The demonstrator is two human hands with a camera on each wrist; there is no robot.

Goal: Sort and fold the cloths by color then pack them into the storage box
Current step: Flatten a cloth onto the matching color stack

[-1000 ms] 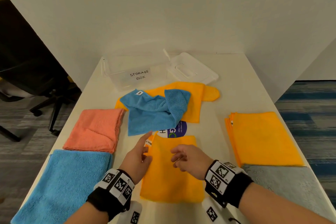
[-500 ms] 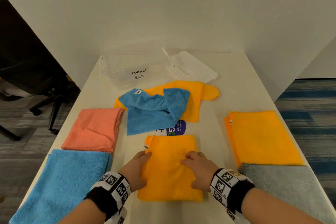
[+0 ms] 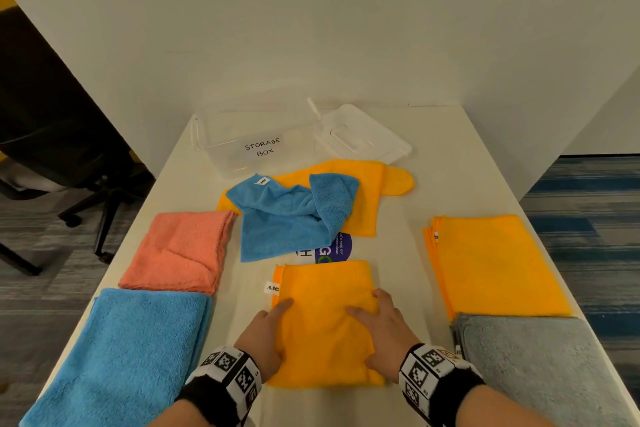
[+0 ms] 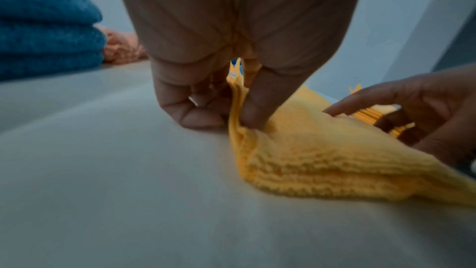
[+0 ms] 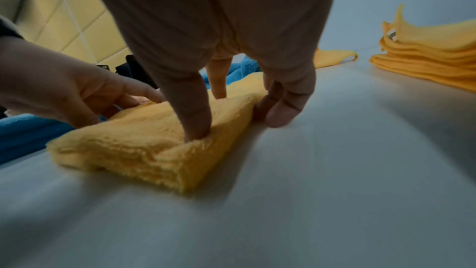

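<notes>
A folded orange cloth (image 3: pixel 325 291) lies on the white table (image 3: pixel 450 156) at the near centre. My left hand (image 3: pixel 266 333) holds its left edge, thumb on top and fingers curled against the side; in the left wrist view that hand (image 4: pixel 226 119) pinches the raised edge of the cloth (image 4: pixel 322 160). My right hand (image 3: pixel 384 326) grips the right edge, its thumb pressing into the cloth (image 5: pixel 141 150) and its fingers (image 5: pixel 283 113) curled beside it. The clear storage box (image 3: pixel 214 149) stands open at the back.
The box lid (image 3: pixel 360 139) leans beside the box. A loose blue cloth (image 3: pixel 287 218) lies over a loose orange cloth (image 3: pixel 367 198). Folded piles: pink (image 3: pixel 176 250) and blue (image 3: pixel 121 350) on the left, orange (image 3: pixel 491 263) and grey (image 3: pixel 543 364) on the right.
Both hands came down from above the folded orange cloth, slid back toward me along it and now hold its two side edges.
</notes>
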